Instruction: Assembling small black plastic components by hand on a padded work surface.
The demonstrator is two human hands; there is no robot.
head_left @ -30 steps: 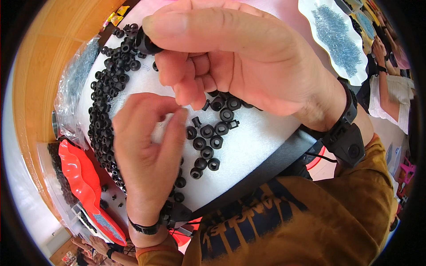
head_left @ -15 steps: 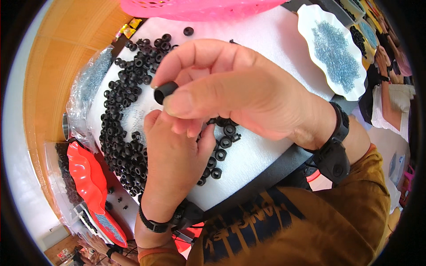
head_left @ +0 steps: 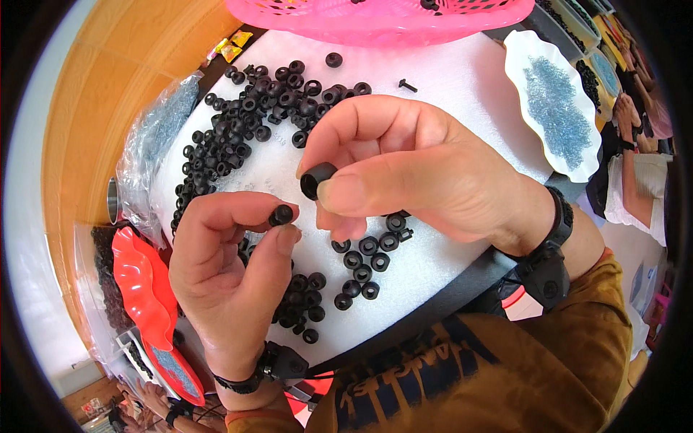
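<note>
Black ring: pinched betw. right thumb and forefinger (head_left: pixel 317 179), hole facing left, held above the white foam surface (head_left: pixel 462 86).
Small plug: black, nipped at left thumb and fingertip (head_left: pixel 281 214), just below and left of the ring, not touching it.
Right hand (head_left: pixel 426 173): grip closed on the ring.
Left hand (head_left: pixel 231 267): grip closed on the plug.
Doing it well: judging by the pose, keep the ring's hole square to the plug, hold both by the edges so the mouth stays free, bring them together straight, no tilt.
Loose stock: heap of black rings (head_left: pixel 253 115) upper left; a few more (head_left: pixel 361 263) under the hands.
Hard to see: plug's shape mostly covered by fingers; ring's far end hidden; pink basket (head_left: pixel 375 18) cut off at top; bag contents (head_left: pixel 151 144) unclear.
</note>
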